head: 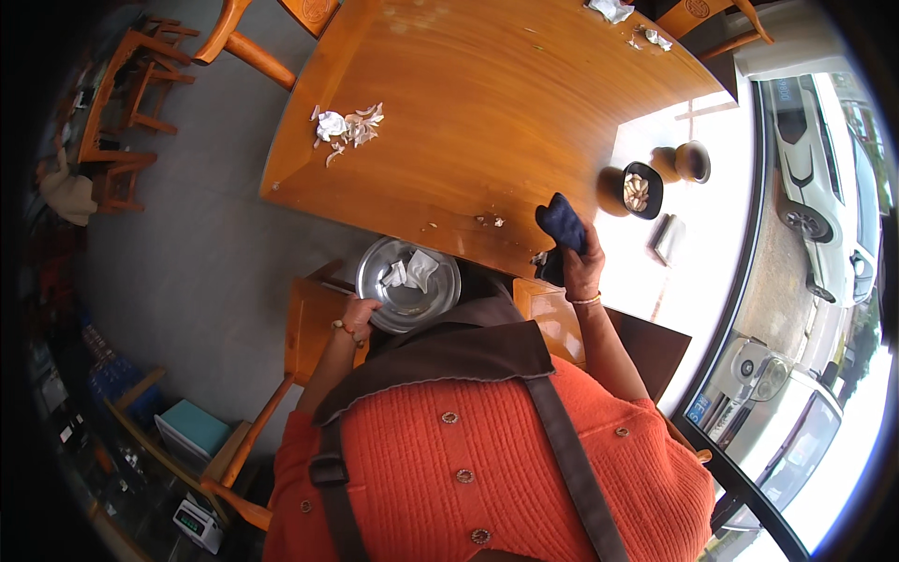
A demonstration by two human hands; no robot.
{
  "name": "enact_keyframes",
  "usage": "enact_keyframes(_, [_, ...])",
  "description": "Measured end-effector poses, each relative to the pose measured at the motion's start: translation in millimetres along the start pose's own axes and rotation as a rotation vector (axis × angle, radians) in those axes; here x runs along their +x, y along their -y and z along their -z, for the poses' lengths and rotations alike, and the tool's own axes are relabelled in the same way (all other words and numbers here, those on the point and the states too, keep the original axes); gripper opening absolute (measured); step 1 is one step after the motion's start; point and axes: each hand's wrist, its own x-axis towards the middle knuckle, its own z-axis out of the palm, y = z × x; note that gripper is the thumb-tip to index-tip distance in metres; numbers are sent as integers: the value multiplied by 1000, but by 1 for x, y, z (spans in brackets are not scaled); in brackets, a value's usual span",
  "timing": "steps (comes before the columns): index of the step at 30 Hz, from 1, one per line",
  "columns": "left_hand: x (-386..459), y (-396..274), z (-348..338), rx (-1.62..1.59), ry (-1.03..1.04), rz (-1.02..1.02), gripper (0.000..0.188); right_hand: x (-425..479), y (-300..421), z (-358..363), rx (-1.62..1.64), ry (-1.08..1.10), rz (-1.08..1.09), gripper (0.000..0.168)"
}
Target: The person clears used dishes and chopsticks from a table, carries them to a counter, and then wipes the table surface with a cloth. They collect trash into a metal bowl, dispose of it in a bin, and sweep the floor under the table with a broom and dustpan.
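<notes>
My left hand [359,315] grips the rim of a round stainless steel basin [407,309] just below the table's front edge. Inside the basin lie crumpled white tissues [419,270]. A folded dark blue cloth [562,221] is in my right hand [586,265], held above the front right part of the wooden table [449,161]. Small scraps [497,222] are scattered to the left of the cloth. Below the cloth, at the table edge, a black thing is partly hidden by my right hand.
A pile of crumpled tissue and shells [355,128] lies on the table's left side, more tissue [611,10] at the far right. Near the window stand a black square container [659,190] holding pale pieces and a small round pot [694,162]. Wooden chairs [260,60] surround the table.
</notes>
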Motion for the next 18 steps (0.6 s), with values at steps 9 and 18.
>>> enact_keyframes(9, [2, 4, 2, 225, -163, -88, 13, 15, -76, 17, -874, -385, 165, 61])
enact_keyframes(18, [-2, -12, 1, 263, -141, -58, 29, 12, -13, -144, -657, 256, 584, 43])
